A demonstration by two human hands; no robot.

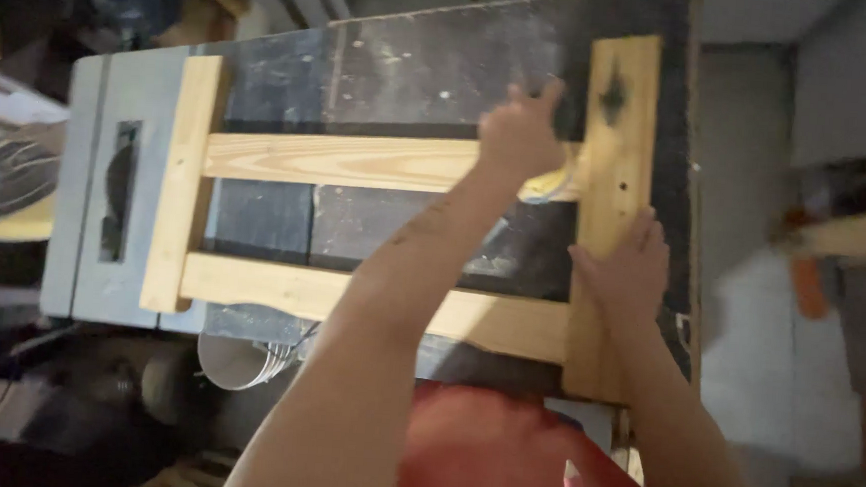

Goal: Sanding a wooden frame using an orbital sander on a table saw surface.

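Observation:
A pale wooden frame of two long rails and two end boards lies flat on a dark, dusty worktop. My left hand rests on the upper rail near its right end, fingers pointing away, with something yellow partly hidden under the palm. My right hand presses flat on the right end board, which has a dark knot near its top. The left end board lies over a grey table saw top.
The saw's blade slot sits left of the frame. A stack of white cups hangs below the bench edge. Clutter fills the dim floor at left. Wood and an orange object stand at right. A red garment is below.

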